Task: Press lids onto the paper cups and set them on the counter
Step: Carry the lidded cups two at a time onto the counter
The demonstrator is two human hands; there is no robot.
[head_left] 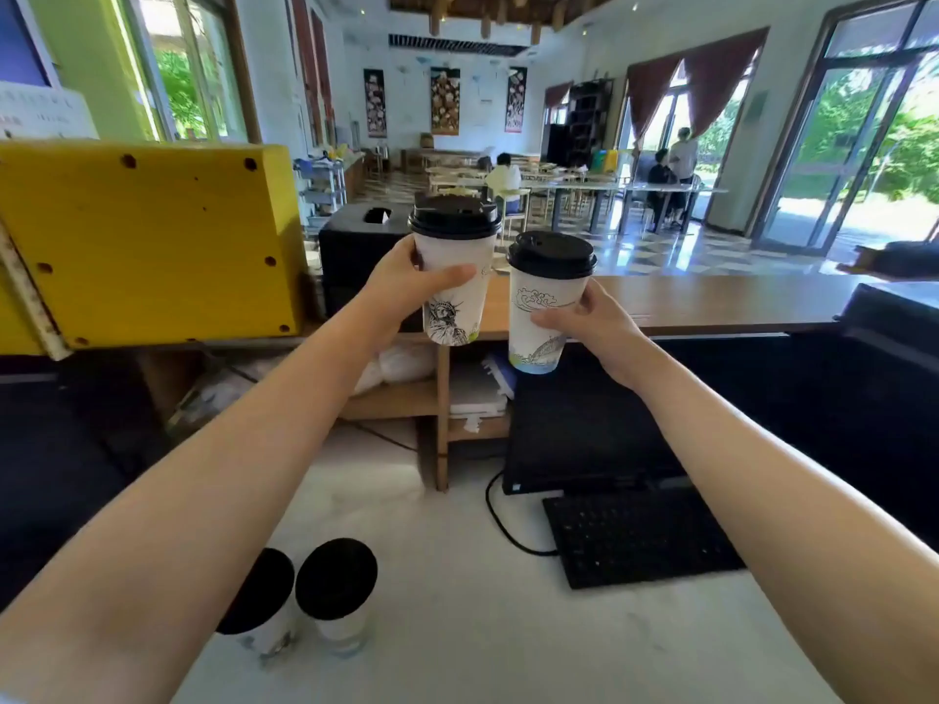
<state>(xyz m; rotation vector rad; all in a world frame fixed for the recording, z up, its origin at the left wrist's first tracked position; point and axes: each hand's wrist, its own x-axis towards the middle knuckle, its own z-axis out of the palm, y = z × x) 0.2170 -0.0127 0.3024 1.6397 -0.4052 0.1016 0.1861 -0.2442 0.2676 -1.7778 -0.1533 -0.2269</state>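
Both lidded cups are upright and off the wooden counter (711, 302): left hand (406, 282) grasps the higher cup (455, 276), right hand (594, 322) grasps the lower cup (541, 317), nearer the countertop.

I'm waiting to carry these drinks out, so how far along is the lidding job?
Done: all four cups visible wear black lids. In hand: the left hand grips the statue-print cup and the right hand grips the wave-print cup, both raised before the wooden counter. Left: setting those two down; the two other cups standing on the white worktop probably follow.
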